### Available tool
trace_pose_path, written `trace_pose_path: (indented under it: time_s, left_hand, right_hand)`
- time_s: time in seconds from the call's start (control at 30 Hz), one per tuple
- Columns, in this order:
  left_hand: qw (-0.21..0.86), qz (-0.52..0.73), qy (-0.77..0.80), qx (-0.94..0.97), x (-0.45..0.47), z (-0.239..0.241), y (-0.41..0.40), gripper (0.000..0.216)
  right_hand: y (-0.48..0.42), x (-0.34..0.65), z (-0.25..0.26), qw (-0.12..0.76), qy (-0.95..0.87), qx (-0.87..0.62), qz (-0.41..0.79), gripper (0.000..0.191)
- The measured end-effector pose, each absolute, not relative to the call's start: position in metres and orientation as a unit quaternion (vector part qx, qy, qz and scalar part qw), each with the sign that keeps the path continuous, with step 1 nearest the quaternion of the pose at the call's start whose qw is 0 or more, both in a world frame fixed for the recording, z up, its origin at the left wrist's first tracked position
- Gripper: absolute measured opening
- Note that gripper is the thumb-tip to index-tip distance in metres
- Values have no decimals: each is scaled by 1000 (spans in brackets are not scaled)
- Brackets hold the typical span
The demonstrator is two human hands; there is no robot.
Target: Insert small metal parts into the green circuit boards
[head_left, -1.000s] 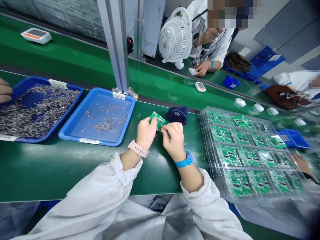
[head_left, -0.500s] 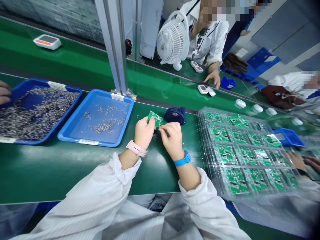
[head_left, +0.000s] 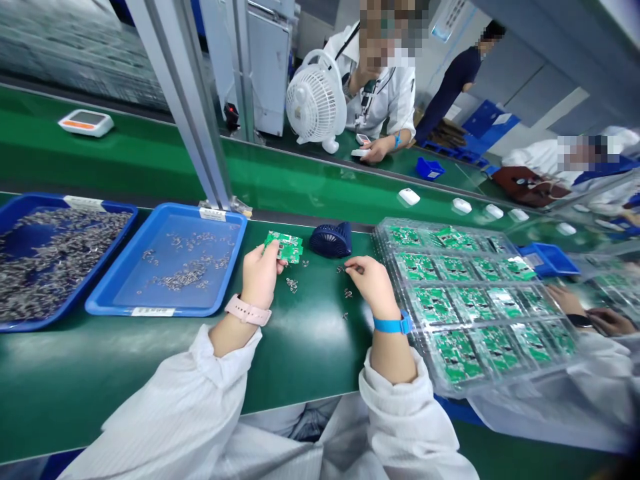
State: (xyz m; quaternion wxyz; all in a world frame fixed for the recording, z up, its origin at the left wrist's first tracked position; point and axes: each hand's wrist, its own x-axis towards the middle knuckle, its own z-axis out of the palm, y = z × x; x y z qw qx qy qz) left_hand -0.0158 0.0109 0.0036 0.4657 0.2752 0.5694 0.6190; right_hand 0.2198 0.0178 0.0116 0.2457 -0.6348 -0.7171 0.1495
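Note:
My left hand [head_left: 260, 275] pinches a green circuit board [head_left: 285, 247] by its left side, thumb on top, above the bench. My right hand [head_left: 371, 283] is apart from the board, to its right. Its thumb and forefinger are pressed together beside small metal pieces [head_left: 341, 269]; whether one is between the fingertips is too small to tell. A small pile of metal parts [head_left: 292, 285] lies on the green bench between my hands. Another little group of metal parts [head_left: 348, 293] sits just below my right fingertips.
Two blue trays of metal parts, a fuller one [head_left: 131, 230] and a sparser one [head_left: 95, 308], stand at left. A dark blue fan [head_left: 331, 240] is behind my hands. Stacked clear trays [head_left: 415, 280] hold circuit boards at right. A metal post [head_left: 185, 100] rises behind; co-workers sit beyond and at right.
My right hand has left the board and moved right to the loose metal pieces. My left hand still holds the board. The view has shifted; the co-worker opposite now holds a white device.

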Motion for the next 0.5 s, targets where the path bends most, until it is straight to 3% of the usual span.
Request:
trace_pose_path:
  time_s: [0.1,0.23,0.5]
  left_hand:
    - [474,638,554,247,-17,4,13,27]
    - [477,644,548,239,-17,5,14,26]
    - [481,651,533,246,-17,3,14,30]
  right_hand:
    - [17,215,10,196,-728,-641,145,21]
    - [17,213,10,152,-727,-657,126,12]
    - [18,213,8,172,-706,-669,157,8]
